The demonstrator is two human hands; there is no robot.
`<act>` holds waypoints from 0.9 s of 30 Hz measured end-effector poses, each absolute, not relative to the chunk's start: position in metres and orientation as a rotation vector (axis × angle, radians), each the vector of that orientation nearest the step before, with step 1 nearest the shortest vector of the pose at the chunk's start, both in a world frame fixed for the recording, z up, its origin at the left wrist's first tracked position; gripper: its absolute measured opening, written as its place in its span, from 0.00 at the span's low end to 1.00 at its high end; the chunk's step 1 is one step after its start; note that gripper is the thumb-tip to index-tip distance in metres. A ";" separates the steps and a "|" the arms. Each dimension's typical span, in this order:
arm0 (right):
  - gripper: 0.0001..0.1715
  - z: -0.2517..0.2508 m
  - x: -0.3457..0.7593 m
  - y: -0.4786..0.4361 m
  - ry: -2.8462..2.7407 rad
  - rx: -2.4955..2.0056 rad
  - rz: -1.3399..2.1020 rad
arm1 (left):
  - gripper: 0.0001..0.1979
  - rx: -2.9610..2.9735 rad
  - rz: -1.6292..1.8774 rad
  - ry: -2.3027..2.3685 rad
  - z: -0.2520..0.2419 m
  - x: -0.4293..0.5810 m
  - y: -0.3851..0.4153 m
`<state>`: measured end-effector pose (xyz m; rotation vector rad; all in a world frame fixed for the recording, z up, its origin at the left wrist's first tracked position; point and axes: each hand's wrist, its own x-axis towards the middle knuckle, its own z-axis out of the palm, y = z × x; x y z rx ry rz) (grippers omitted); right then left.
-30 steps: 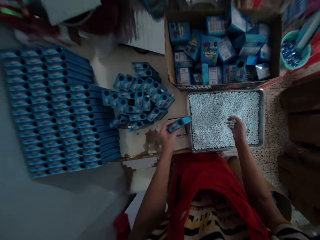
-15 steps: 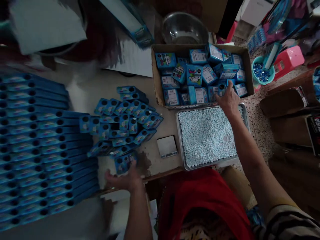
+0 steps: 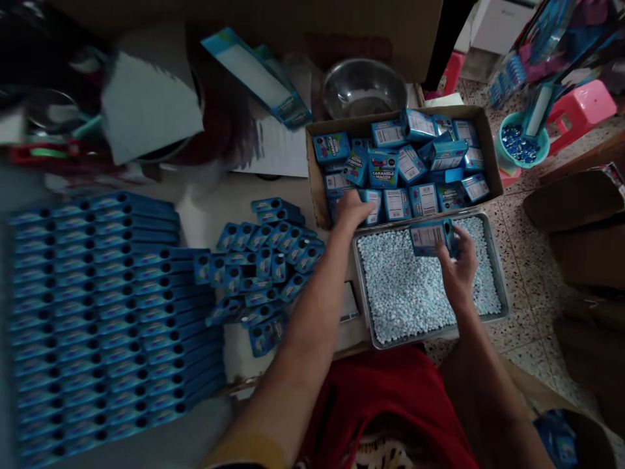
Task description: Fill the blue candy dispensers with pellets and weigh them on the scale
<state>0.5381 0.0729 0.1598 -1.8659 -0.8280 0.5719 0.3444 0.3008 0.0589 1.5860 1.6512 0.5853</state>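
Observation:
My right hand holds a small blue candy box above a metal tray of pale blue and white candies. Thumb and fingers grip the box near its end. At the near left corner of a cardboard box, my left hand reaches in with its fingers curled at another candy box; the fingertips are partly hidden. Several more candy boxes lie jumbled in the cardboard box, some with printed labels facing up.
Blue candy boxes stand in neat rows at left, with a looser group beside them. My left forearm partly covers a small scale. A metal bowl stands behind the cardboard box; a turquoise bucket is at right.
My left hand has moved from the loose group at left across to the cardboard box. My right hand has come out of the cardboard box with a candy box. The view has shifted left.

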 end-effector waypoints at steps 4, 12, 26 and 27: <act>0.26 0.158 0.532 0.051 -0.806 -1.732 0.889 | 0.27 1.649 1.031 1.472 0.083 0.297 0.230; 0.32 0.183 0.535 0.058 -1.161 -1.537 1.259 | 0.30 1.375 1.053 1.286 0.099 0.306 0.138; 0.33 0.106 0.522 0.009 -0.694 -1.596 1.138 | 0.40 1.001 0.645 1.162 0.102 0.334 0.052; 0.35 0.104 0.517 0.000 -0.634 -1.624 1.114 | 0.37 0.988 0.669 1.207 0.101 0.339 0.046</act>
